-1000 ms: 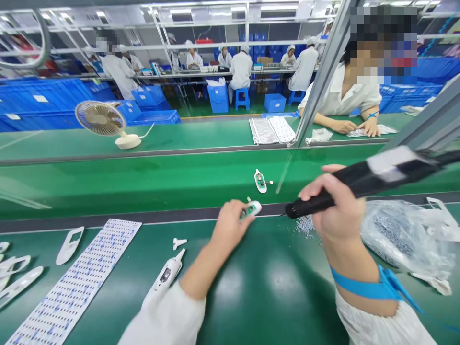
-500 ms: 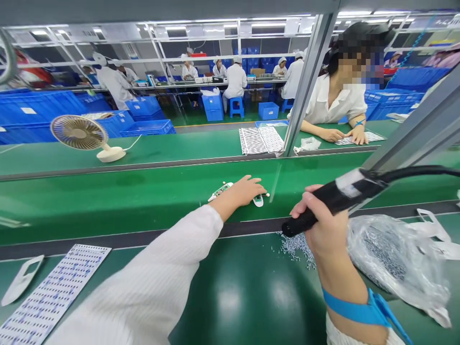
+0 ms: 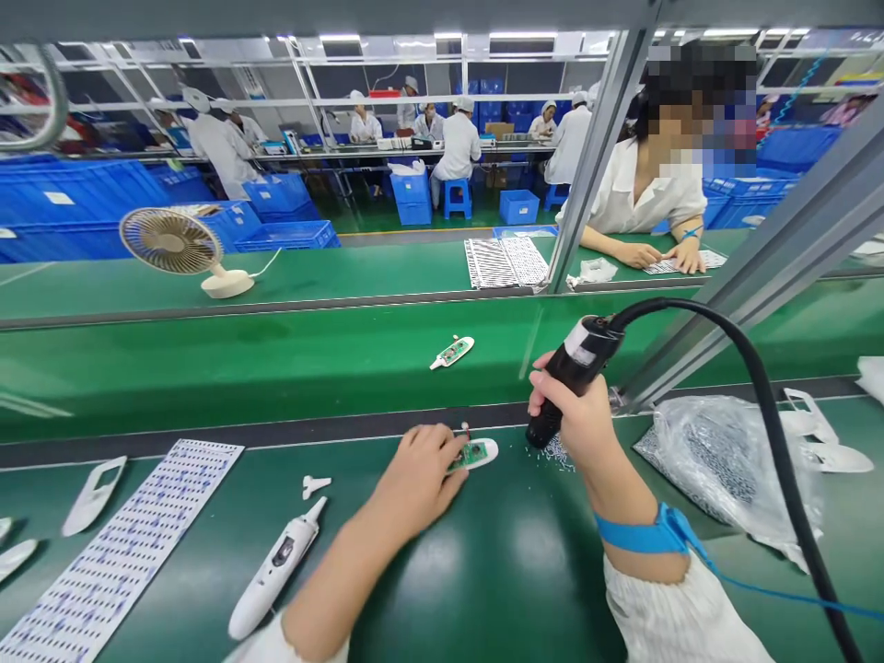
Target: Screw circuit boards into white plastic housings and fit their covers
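Observation:
My left hand (image 3: pixel 421 474) is closed over the left end of a white casing half with a green circuit board (image 3: pixel 483 451), low at the far edge of the green worktop. Its fingers hide part of the board. My right hand (image 3: pixel 584 419) grips a black electric screwdriver (image 3: pixel 572 368), tip down beside a pile of small screws (image 3: pixel 554 453). On the belt beyond lies another white casing with a green board (image 3: pixel 454 353). Left of my left arm rest a white thermometer-shaped device (image 3: pixel 280 566) and a small white plastic piece (image 3: pixel 316 485).
A clear plastic bag of screws (image 3: pixel 736 470) lies at right, near white casing parts (image 3: pixel 839 458). To the left are a patterned sheet (image 3: pixel 131 543) and a white cover (image 3: pixel 95 495). A metal post (image 3: pixel 600 147) rises ahead; across the belt (image 3: pixel 207 368) sits a co-worker (image 3: pixel 642 198).
My left hand has come back from the belt to the worktop with a casing and board. The other casing stays on the belt. The screwdriver is more upright; the view has shifted.

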{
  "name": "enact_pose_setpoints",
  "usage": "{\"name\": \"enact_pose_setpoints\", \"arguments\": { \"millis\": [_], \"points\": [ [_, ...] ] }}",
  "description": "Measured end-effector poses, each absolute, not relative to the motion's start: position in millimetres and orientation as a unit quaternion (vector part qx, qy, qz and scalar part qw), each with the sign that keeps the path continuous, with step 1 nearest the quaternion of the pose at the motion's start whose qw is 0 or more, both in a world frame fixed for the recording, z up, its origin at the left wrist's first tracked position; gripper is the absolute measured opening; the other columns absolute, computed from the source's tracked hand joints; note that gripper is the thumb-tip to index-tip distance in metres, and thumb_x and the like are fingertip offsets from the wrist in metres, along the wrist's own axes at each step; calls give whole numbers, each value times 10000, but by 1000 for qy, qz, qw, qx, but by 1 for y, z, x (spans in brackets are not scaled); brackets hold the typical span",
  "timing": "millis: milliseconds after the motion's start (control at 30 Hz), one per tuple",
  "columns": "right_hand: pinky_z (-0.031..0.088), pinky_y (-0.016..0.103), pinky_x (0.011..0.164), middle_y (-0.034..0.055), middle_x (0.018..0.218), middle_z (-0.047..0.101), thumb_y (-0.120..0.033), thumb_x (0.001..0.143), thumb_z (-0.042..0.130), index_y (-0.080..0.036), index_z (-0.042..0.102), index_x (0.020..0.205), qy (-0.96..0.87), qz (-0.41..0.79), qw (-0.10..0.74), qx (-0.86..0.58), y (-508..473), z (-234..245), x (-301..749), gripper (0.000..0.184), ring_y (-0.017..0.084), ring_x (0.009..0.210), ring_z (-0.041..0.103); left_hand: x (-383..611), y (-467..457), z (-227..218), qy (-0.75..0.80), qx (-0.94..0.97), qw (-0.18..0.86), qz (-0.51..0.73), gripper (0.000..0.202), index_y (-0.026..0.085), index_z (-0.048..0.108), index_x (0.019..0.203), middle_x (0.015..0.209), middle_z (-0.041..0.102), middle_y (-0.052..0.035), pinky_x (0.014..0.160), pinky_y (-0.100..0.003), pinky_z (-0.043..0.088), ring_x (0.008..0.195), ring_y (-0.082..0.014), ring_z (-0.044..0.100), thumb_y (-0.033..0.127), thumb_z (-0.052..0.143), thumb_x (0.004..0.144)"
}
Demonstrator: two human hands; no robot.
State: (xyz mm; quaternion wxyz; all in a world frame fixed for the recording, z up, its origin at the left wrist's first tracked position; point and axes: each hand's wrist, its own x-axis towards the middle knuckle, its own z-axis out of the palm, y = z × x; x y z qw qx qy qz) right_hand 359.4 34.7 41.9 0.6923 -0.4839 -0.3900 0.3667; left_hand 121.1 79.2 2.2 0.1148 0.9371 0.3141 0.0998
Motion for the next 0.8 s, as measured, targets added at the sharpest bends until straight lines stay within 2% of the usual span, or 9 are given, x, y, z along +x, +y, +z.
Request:
{"name": "enact_pose_setpoints", "arguments": {
  "millis": [100, 233, 433, 667, 700, 800],
  "points": [
    [464, 294, 513, -38, 562, 596, -312, 831, 788, -195, 633, 957, -396, 364, 707, -459, 31, 48, 354, 232, 170, 478, 569, 116, 49, -11, 334, 915, 149, 168, 425, 238, 584, 1355, 1197, 650, -87, 1085, -550, 408, 1139, -286, 597, 233, 638, 934],
    [476, 308, 505, -38, 590, 595, -271, 869, 723, -215, 634, 991, -435, 400, 708, -386, 21, 63, 333, 161, 172, 476, 571, 129, 37, -16, 302, 892, 188, 279, 417, 226, 589, 1338, 1319, 637, -99, 1088, -505, 426, 1253, -285, 550, 276, 673, 932],
    [477, 320, 532, -34, 621, 583, -239, 895, 671, -230, 637, 1018, -479, 425, 684, -350, 8, 75, 305, 127, 167, 509, 574, 136, 36, -26, 254, 885, 222, 321, 92, 244, 715, 1036, 1202, 726, -12, 1107, -471, 397, 1230, -254, 577, 254, 656, 967],
    [465, 318, 546, -30, 641, 597, -226, 928, 654, -233, 631, 1048, -506, 420, 671, -340, 7, 71, 299, 123, 160, 532, 571, 137, 35, -27, 292, 858, 272, 323, 18, 235, 733, 898, 1109, 758, 17, 1064, -446, 415, 1196, -251, 582, 235, 738, 916],
    [470, 322, 550, -29, 647, 599, -227, 931, 652, -234, 630, 1053, -511, 417, 670, -340, 7, 70, 298, 124, 161, 538, 574, 136, 36, -26, 300, 857, 277, 316, 48, 241, 734, 934, 1130, 751, 11, 1057, -450, 418, 1198, -255, 582, 253, 763, 898],
    [478, 331, 558, -29, 650, 609, -224, 935, 655, -235, 632, 1060, -523, 382, 673, -357, 8, 67, 297, 127, 169, 545, 587, 132, 42, -24, 334, 853, 268, 298, 397, 236, 683, 1171, 1260, 690, -46, 1040, -481, 427, 1217, -285, 571, 343, 842, 823]
  ]
}}
